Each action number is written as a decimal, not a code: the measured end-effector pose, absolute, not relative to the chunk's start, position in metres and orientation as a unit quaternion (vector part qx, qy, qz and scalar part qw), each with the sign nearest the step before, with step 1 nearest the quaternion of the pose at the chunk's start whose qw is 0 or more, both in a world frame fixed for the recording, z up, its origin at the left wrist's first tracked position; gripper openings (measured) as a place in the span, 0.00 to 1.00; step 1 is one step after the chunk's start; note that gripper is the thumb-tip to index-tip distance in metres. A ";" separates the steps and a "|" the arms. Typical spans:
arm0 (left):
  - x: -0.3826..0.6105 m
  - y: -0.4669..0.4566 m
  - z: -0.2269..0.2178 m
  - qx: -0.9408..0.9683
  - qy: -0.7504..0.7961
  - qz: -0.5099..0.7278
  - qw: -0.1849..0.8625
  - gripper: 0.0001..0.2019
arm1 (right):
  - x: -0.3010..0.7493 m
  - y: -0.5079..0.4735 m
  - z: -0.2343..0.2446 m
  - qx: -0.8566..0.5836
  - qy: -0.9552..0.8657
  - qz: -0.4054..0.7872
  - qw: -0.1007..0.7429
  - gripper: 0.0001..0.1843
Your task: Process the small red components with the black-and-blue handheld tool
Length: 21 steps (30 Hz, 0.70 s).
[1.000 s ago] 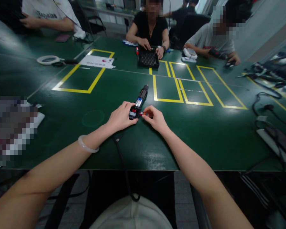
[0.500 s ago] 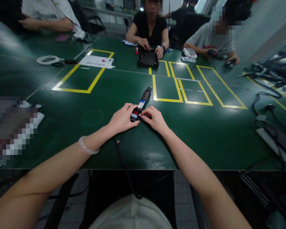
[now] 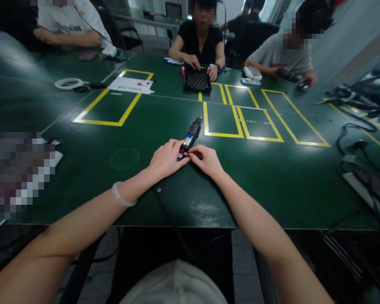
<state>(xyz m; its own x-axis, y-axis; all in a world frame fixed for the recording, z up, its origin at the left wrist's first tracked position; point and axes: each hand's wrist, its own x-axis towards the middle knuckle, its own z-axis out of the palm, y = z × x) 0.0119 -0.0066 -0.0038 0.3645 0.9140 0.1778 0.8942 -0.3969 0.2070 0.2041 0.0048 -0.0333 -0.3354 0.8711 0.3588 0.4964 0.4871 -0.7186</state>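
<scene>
A black pen-shaped power tool [image 3: 192, 131], which looks like an electric screwdriver, lies on the green table with its narrow tip pointing away from me. A blue and silver band runs round its middle, and red parts show near its rear end. My left hand [image 3: 167, 158] is closed around the rear part from the left, thumb along the near side. From the right, my right hand [image 3: 206, 158] pinches at the tool's red section with thumb and index finger. Whatever small piece is between those fingertips is too hidden to name. A black strap [image 3: 167, 207] hangs over the table edge below.
Yellow tape rectangles [image 3: 223, 135] mark the green table [image 3: 139, 139]. Across it, a person [image 3: 199, 46] works over a black compartment tray [image 3: 196, 80]. A white ring-shaped tool [image 3: 69, 84] and a paper sheet [image 3: 131, 85] lie left. Cables [image 3: 345, 135] run along the right side.
Both hands keep their hold on the tool. My left hand shows slightly further right, its fingers covering more of the rear end, while the whole view has shifted a little.
</scene>
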 end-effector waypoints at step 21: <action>-0.034 0.028 0.003 0.796 0.603 0.040 -0.043 0.31 | 0.208 0.005 -0.036 -0.409 -0.796 0.259 0.364 0.07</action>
<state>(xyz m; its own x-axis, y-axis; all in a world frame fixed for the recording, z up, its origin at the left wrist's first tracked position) -0.0340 0.0279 0.0031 0.2706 0.9558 0.1149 0.9626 -0.2701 -0.0197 0.2084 0.0048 -0.0362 -0.4000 0.8395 0.3679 0.4619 0.5313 -0.7102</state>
